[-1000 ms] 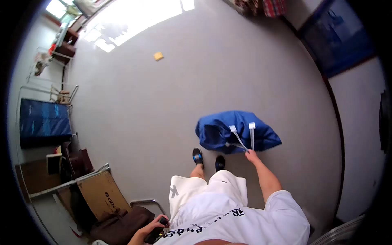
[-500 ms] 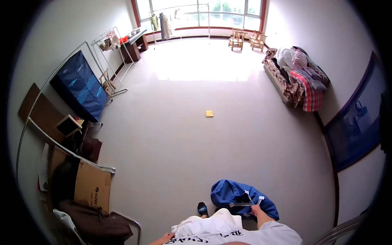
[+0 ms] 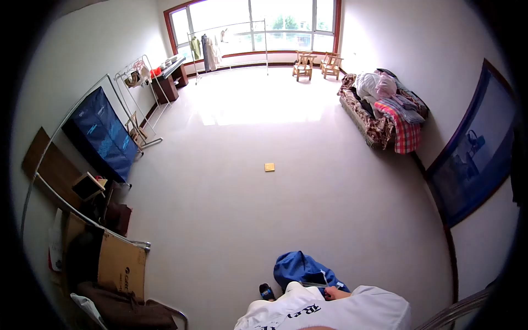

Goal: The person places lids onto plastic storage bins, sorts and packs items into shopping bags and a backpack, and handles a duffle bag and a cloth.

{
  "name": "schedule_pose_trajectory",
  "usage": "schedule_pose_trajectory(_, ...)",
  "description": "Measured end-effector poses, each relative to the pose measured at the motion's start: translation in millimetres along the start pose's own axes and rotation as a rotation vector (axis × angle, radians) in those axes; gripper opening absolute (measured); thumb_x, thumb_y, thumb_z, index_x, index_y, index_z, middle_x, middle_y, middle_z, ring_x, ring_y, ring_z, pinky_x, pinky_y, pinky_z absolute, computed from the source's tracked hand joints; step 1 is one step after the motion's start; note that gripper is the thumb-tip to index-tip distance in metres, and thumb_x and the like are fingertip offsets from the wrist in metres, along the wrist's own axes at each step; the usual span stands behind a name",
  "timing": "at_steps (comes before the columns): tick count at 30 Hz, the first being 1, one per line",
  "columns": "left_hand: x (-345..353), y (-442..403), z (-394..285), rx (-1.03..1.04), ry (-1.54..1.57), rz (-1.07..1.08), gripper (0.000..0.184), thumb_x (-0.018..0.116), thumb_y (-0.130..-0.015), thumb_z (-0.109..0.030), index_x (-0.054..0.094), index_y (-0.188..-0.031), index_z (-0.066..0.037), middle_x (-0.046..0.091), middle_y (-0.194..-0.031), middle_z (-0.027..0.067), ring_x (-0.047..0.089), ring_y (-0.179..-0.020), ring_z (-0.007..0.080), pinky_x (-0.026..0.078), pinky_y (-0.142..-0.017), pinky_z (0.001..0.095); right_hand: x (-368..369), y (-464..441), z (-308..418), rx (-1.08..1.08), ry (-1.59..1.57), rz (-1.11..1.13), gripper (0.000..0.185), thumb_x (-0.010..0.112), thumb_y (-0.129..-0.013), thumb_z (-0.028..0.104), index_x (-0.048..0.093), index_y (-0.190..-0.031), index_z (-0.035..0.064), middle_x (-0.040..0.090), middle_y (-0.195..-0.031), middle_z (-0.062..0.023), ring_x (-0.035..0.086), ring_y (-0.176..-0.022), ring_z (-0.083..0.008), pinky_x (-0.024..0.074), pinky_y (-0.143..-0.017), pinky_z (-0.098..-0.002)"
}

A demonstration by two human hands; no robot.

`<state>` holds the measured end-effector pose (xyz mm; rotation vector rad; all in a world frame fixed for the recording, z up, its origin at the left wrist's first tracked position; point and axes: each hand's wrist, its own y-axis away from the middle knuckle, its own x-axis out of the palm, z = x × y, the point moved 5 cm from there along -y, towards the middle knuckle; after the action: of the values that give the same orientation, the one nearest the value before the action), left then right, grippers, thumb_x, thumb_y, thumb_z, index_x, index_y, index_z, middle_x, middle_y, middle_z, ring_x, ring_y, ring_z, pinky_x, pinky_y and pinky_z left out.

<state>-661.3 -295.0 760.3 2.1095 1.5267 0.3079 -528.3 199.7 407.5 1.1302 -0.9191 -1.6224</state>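
Observation:
Low in the head view, my right hand is closed round the pale straps of a large blue bag. The bag hangs or rests beside my legs, partly hidden by my white shorts and shirt. My left hand is out of the frame. One foot in a dark sandal shows left of the bag. Farther ahead, a small yellow square lies on the grey floor.
Along the left stand a blue fabric cabinet, metal racks, a cardboard box and a brown bag. Wooden chairs are near the window. A couch piled with bedding and a blue-framed panel are on the right.
The view has tilted up from the floor towards the window. The blue bag and my right hand now sit lower in the frame, still together. My left hand has dropped out of view.

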Motion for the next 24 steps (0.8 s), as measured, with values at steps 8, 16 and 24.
schedule_pose_trajectory(8,9,-6,-21,0.111,-0.020,-0.068,0.018,0.057,-0.085,-0.015,0.056,-0.101,-0.007,0.059,-0.086,0.0092,0.057,-0.082,0.0180,0.044,-0.073,0.0329,25,5,43,-0.134,0.215,0.110,0.013,0.059,-0.086,0.017,0.061,-0.093,0.0059,0.055,-0.077,-0.0110,0.054,-0.066,-0.0264,0.0477,-0.055,-0.0421)
schedule_pose_trajectory(16,-18,21,-18,0.173,-0.004,-0.150,0.015,0.056,-0.086,-0.016,0.056,-0.098,-0.008,0.059,-0.083,0.0090,0.057,-0.080,0.0180,0.045,-0.070,0.0335,65,35,80,-0.257,0.362,0.167,0.014,0.058,-0.086,0.018,0.061,-0.092,0.0061,0.056,-0.077,-0.0112,0.054,-0.067,-0.0265,0.0476,-0.055,-0.0424)
schedule_pose_trajectory(24,-46,50,18,0.116,0.031,-0.273,0.013,0.055,-0.087,-0.018,0.057,-0.096,-0.008,0.059,-0.081,0.0089,0.057,-0.077,0.0181,0.045,-0.067,0.0342,93,43,94,-0.282,0.495,0.210,0.014,0.058,-0.086,0.018,0.061,-0.092,0.0062,0.056,-0.077,-0.0114,0.055,-0.067,-0.0267,0.0475,-0.056,-0.0426)
